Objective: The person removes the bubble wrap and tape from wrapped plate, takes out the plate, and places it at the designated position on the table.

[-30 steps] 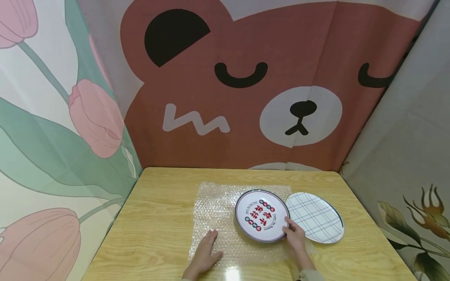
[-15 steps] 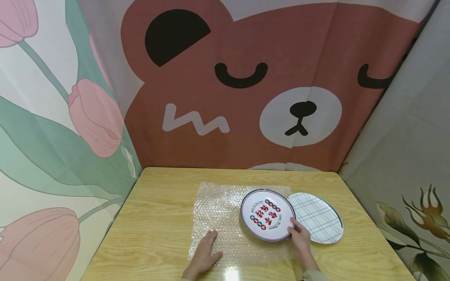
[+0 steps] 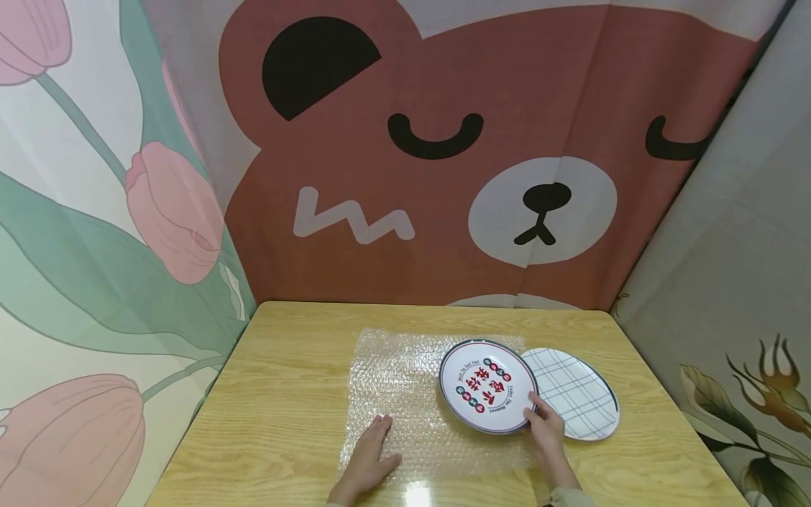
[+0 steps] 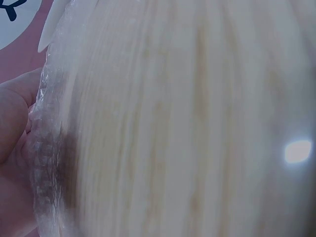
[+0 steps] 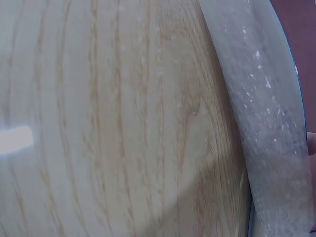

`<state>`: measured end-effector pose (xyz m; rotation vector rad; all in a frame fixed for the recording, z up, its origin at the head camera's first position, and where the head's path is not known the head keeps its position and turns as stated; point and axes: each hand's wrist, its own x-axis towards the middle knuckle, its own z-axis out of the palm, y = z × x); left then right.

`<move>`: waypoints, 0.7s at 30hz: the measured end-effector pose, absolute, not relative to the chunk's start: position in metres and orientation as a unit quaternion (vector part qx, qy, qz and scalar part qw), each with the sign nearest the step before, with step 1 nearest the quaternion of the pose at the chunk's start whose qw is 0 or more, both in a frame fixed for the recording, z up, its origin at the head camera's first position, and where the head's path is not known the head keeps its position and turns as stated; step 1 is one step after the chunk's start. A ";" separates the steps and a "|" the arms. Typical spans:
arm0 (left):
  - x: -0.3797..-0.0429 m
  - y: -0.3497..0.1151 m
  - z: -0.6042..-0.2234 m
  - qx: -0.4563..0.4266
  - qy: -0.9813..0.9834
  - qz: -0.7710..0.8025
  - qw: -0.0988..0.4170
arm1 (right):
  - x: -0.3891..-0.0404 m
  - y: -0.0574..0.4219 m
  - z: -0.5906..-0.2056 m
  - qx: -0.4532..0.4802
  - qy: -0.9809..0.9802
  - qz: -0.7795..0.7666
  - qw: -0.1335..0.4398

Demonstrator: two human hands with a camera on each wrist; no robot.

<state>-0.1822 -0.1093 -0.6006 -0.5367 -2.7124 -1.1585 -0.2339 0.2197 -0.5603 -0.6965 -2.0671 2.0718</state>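
My right hand (image 3: 546,431) pinches the right rim of a round white plate (image 3: 488,386) with a dark edge and red lettering. The plate lies over the right part of a sheet of bubble wrap (image 3: 393,380) and overlaps an oval plate with a grid pattern (image 3: 576,396) in the head view. My left hand (image 3: 370,454) rests with extended fingers on the near-left part of the wrap. In the left wrist view, the left hand (image 4: 12,128) shows at the edge of the wrap (image 4: 47,163). Only a sliver of the right fingers (image 5: 311,143) shows in the right wrist view.
Everything lies on a wood-grain table (image 3: 285,394). A bear-print cloth (image 3: 355,267) hangs behind its far edge, with a tulip-print cloth (image 3: 171,211) on the left and a pale flowered cloth (image 3: 728,282) on the right.
My right hand has moved the lettered plate a little to the right, so it overlaps more of the grid-patterned plate. The left hand has stayed in place on the bubble wrap.
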 end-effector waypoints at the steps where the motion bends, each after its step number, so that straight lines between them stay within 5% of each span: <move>1: -0.182 -0.109 -0.601 -0.176 -0.903 -0.387 0.066 | -0.234 0.220 -0.560 -0.232 -0.687 0.686 0.068; 21: -0.181 -0.109 -0.598 -0.170 -0.903 -0.392 0.054 | -0.232 0.229 -0.561 -0.254 -0.664 0.698 0.089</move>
